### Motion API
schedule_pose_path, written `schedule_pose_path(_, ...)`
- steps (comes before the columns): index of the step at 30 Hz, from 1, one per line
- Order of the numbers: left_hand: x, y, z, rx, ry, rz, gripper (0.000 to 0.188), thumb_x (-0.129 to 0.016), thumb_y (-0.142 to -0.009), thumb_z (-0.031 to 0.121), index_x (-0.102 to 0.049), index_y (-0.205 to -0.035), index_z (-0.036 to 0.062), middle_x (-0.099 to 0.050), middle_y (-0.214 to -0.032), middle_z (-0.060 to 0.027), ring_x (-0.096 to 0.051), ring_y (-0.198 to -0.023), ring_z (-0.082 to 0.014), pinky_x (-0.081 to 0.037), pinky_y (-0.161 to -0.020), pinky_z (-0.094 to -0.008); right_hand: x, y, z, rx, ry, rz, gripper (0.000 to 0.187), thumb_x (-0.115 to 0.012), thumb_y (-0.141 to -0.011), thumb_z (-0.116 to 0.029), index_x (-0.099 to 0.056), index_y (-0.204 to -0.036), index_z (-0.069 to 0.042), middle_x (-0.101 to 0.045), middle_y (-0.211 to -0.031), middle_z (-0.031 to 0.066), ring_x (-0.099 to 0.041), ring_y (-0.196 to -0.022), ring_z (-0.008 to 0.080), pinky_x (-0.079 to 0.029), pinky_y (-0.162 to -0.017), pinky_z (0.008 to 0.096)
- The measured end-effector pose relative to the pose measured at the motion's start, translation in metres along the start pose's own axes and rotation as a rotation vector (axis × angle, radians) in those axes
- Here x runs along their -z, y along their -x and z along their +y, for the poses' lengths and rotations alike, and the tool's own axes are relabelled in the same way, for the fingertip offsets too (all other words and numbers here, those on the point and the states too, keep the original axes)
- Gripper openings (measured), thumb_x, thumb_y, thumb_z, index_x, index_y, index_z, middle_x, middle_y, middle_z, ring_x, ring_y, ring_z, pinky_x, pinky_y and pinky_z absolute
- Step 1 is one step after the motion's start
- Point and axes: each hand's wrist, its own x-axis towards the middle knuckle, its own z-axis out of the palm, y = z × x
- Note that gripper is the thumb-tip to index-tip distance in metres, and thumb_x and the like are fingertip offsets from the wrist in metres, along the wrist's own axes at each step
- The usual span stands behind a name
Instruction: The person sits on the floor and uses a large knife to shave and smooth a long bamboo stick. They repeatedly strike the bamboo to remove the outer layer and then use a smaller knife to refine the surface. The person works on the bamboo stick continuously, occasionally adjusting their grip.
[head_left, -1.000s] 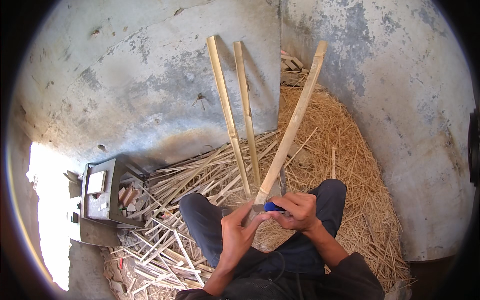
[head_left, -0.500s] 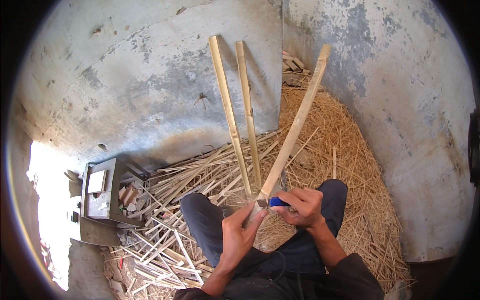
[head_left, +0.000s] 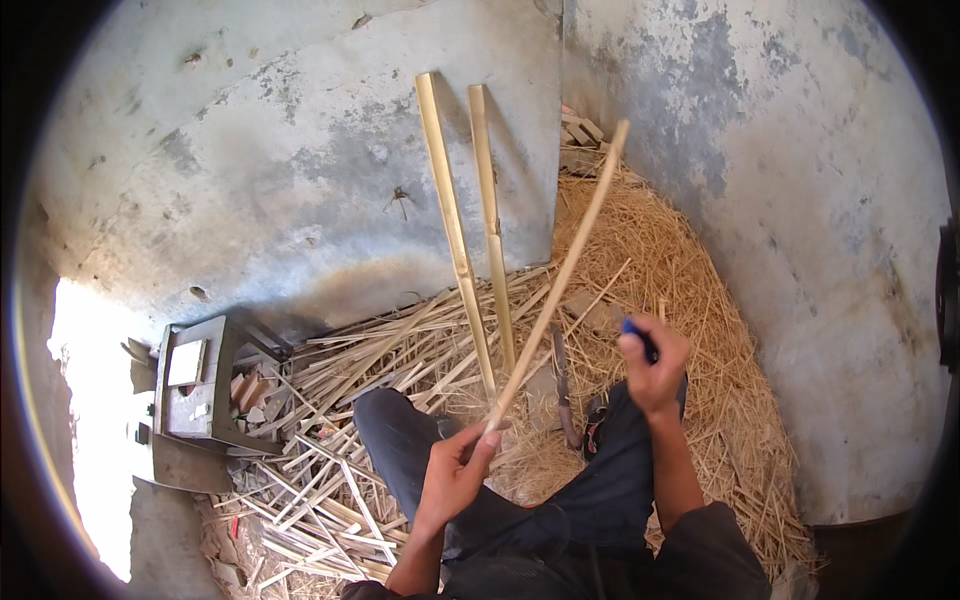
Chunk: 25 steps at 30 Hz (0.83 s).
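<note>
My left hand grips the lower end of a long bamboo strip between thumb and fingers. The strip slants up and away to the right, with its narrow edge showing. Raised above my right knee, my right hand is closed around a small blue-handled tool; it is apart from the strip. Fingers and motion blur hide most of the tool, so its kind is unclear. Between my legs lies a long, dark, narrow tool.
Two bamboo strips lean against the stained wall. Thin split sticks cover the floor at left, and straw-like shavings are heaped at right. A boxy wooden stand is beside the bright opening. Bricks lie in the corner.
My right hand has moved up and right with the blue-handled tool, away from the strip. In my left hand the strip has turned from its broad face to its edge, its far end lower.
</note>
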Motion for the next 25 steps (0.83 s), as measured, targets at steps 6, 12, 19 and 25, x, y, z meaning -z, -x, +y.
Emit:
schedule_pose_path(6, -0.003, -0.010, 0.018, -0.033, 0.117, 0.025, 0.035, -0.067, -0.111, 0.019, -0.069, -0.140, 0.0003, -0.049, -0.073, 0.0088, -0.039, -0.063, -0.0006, -0.031, -0.055, -0.0226, -0.038, 0.041, -0.038, 0.184, -0.075, -0.263, 0.031, -0.087, -0.088, -0.034, -0.078, -0.100, -0.007, -0.073, -0.081, 0.0073, -0.071, -0.064, 0.0248, -0.055, -0.058, 0.0338)
schedule_pose_path(12, -0.011, -0.016, 0.011, -0.117, 0.041, 0.015, 0.042, -0.077, -0.105, 0.024, -0.070, -0.137, -0.0015, -0.059, -0.079, 0.0047, -0.046, -0.070, -0.0031, -0.039, -0.059, -0.0232, -0.043, 0.047, -0.055, 0.267, 0.003, -0.333, 0.029, -0.088, -0.086, -0.036, -0.080, -0.100, -0.012, -0.065, -0.071, 0.0014, -0.065, -0.057, 0.0203, -0.050, -0.051, 0.0344)
schedule_pose_path(19, -0.020, -0.016, 0.017, -0.189, -0.045, 0.099, 0.038, -0.079, -0.102, 0.019, -0.071, -0.131, -0.0034, -0.065, -0.080, -0.0025, -0.049, -0.074, -0.0059, -0.045, -0.064, -0.0268, -0.043, 0.047, -0.055, 0.272, 0.044, -0.314, 0.030, -0.088, -0.086, -0.037, -0.080, -0.100, -0.012, -0.066, -0.072, 0.0015, -0.065, -0.056, 0.0206, -0.050, -0.051, 0.0344)
schedule_pose_path(25, -0.025, -0.012, 0.015, -0.172, -0.142, 0.157, 0.034, -0.078, -0.103, 0.018, -0.073, -0.129, -0.0025, -0.067, -0.079, -0.0069, -0.050, -0.073, -0.0067, -0.047, -0.066, -0.0264, -0.036, 0.038, -0.048, 0.248, 0.075, -0.308, 0.030, -0.086, -0.088, -0.038, -0.080, -0.100, -0.012, -0.070, -0.074, 0.0029, -0.065, -0.056, 0.0232, -0.049, -0.051, 0.0345)
